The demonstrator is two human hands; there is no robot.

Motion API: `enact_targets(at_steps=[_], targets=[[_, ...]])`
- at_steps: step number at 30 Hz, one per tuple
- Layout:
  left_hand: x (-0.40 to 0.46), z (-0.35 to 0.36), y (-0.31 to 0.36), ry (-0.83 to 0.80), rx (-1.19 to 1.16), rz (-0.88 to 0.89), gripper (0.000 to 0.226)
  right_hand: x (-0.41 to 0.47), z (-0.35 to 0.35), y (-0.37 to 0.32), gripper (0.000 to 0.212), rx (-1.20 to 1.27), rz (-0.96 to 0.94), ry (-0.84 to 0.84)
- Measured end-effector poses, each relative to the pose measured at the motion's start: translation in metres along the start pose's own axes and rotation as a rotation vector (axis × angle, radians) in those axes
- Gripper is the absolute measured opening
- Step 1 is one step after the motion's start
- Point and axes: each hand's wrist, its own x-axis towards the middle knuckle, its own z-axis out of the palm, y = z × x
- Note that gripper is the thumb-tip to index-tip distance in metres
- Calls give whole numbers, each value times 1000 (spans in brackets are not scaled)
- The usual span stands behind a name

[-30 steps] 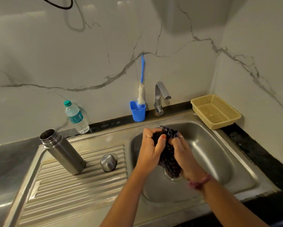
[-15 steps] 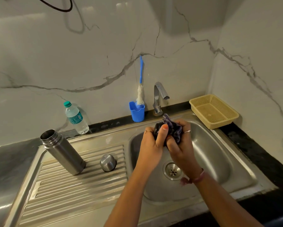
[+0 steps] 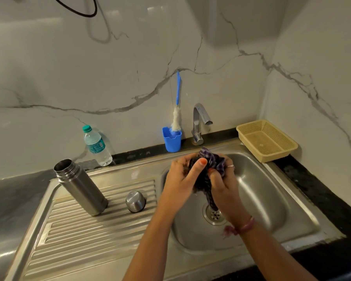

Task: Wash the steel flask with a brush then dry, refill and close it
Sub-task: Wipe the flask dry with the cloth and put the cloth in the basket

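Wrung dark checked cloth (image 3: 208, 175) over steel sink basin (image 3: 272, 199) | left hand (image 3: 182, 179), right hand (image 3: 221, 183) both clenched around cloth | open steel flask (image 3: 81, 186) upright on drainboard (image 3: 79, 236), round steel cap (image 3: 135, 201) beside | best twisted tight before drying flask.

Dim, warm light from above on my feed. Glare streaks on the wall tile (image 3: 156, 11) at 12 o'clock and the sink (image 3: 257, 185) basin. Wide-angle bending at edges. Soft shadow at 1 o'clock. Focus sharp.

left hand (image 3: 179, 179) + right hand (image 3: 221, 183) | grip dark cloth (image 3: 206, 175) | over sink (image 3: 272, 199)
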Motion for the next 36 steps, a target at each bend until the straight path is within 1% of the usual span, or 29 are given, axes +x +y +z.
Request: enact_targets(at_steps=[2,3,5,6,7,8,9,10,12,14,15,16,18,19,21,23,25,27,29,31,33,35,36], targets=[[1,-1,-6,80,-95,-85,47,-1,5,-7,45,-13,17,33],[1,-3,-9,78,-115,-92,51,1,3,-6,42,14,67,44],[0,-11,-15,15,-116,-58,47,5,-1,-7,26,77,263,47],[0,-15,-17,-39,-120,-38,46,9,-5,-4,24,111,380,30],[0,-20,-20,-95,-127,-16,46,11,-7,-3,28,141,468,6],[-1,-23,-21,-144,-147,-5,46,11,-8,-3,29,157,493,-4],[0,-24,-24,-169,-165,-7,47,9,-6,-5,27,155,470,-4],[1,-24,-26,-176,-168,-9,47,7,-4,-6,24,144,409,4],[1,-17,-25,-131,-67,-11,49,3,1,-5,24,129,292,20],[0,-8,-25,-74,42,-16,51,1,5,-1,33,91,176,11],[0,-4,-26,-40,33,-26,54,0,6,2,38,76,136,21],[0,-1,-29,-8,10,-39,57,0,6,5,39,62,113,30],[0,0,-35,23,-3,-28,58,2,5,3,29,62,128,49],[0,-2,-38,10,19,-7,57,3,4,-1,25,66,175,57],[-2,-9,-38,-68,56,53,57,6,0,-10,24,133,365,14],[-3,-18,-39,-147,70,108,58,10,-7,-14,33,231,566,-70],[-1,-25,-42,-208,84,131,60,11,-10,-17,41,243,641,-116],[1,-29,-45,-262,65,84,63,14,-8,-13,39,194,627,-79],[0,-26,-42,-250,22,-8,61,14,-4,-5,34,145,541,5],[-1,-16,-37,-177,54,-52,55,10,1,-3,23,109,400,65],[-1,-7,-37,-57,78,-36,48,6,5,1,24,38,261,60],[0,-4,-44,18,45,-34,53,5,6,7,23,-6,192,62],[1,-6,-47,7,38,-34,54,6,6,10,22,-22,187,63]])
